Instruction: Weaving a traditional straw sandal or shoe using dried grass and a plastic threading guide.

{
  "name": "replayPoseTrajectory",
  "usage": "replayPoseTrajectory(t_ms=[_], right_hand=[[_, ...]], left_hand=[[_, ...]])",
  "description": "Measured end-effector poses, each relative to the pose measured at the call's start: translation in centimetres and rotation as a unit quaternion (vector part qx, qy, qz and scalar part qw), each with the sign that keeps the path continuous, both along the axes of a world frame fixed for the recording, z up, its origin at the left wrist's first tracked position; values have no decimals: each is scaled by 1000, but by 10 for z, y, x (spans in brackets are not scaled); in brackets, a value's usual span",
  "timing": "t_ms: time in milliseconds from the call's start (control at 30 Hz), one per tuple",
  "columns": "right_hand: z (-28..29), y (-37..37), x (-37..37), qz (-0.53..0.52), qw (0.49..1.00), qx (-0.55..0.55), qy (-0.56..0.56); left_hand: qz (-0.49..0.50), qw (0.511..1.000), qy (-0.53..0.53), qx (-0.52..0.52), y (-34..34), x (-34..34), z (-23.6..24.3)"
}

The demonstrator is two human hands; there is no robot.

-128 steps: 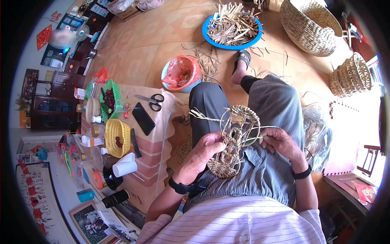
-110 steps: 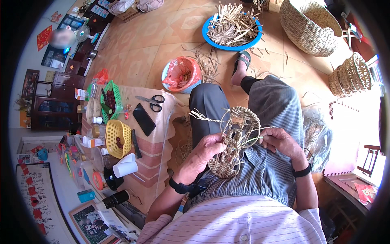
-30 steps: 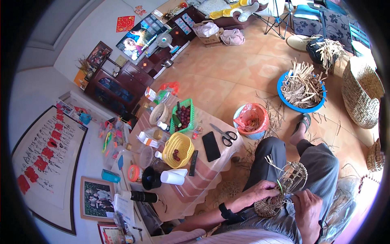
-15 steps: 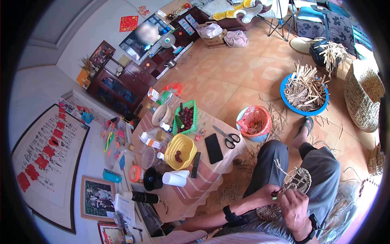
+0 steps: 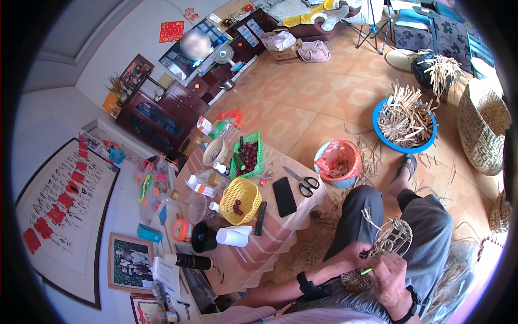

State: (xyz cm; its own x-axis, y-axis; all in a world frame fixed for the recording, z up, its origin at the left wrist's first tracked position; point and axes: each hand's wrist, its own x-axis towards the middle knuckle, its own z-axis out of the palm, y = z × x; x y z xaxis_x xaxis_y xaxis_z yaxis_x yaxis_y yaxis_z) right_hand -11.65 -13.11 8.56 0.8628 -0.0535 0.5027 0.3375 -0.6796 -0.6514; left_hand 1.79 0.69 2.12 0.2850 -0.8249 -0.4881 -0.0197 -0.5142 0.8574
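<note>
1. Head view: a half-woven straw basket (image 5: 389, 243) is being held over the lap, above the grey trousers (image 5: 410, 227).
2. The left hand (image 5: 357, 254) is being closed on the basket's left side; the right hand (image 5: 389, 276) is being closed on its lower edge, with a small green tool (image 5: 367, 271) pinched in the fingers.
3. On the worktop (image 5: 280, 227), scissors (image 5: 302, 181) and a black phone (image 5: 284, 196) are lying near the right edge, beside a yellow basket (image 5: 241, 201).
</note>
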Motion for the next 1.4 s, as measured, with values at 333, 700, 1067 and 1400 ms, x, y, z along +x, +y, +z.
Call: replayPoseTrajectory(t_ms=[333, 700, 1067, 1400], right_hand=[[-7, 7, 3, 18, 871, 487, 61], [-97, -101, -137, -161, 689, 706, -28], [-55, -74, -83, -179, 767, 597, 154], [-10, -9, -34, -184, 912, 310, 194]], left_hand=[[114, 991, -25, -71, -1, 6, 26], [369, 884, -227, -176, 36, 90, 37], [333, 904, 71, -259, -1, 24, 45], [345, 899, 97, -251, -3, 4, 43]])
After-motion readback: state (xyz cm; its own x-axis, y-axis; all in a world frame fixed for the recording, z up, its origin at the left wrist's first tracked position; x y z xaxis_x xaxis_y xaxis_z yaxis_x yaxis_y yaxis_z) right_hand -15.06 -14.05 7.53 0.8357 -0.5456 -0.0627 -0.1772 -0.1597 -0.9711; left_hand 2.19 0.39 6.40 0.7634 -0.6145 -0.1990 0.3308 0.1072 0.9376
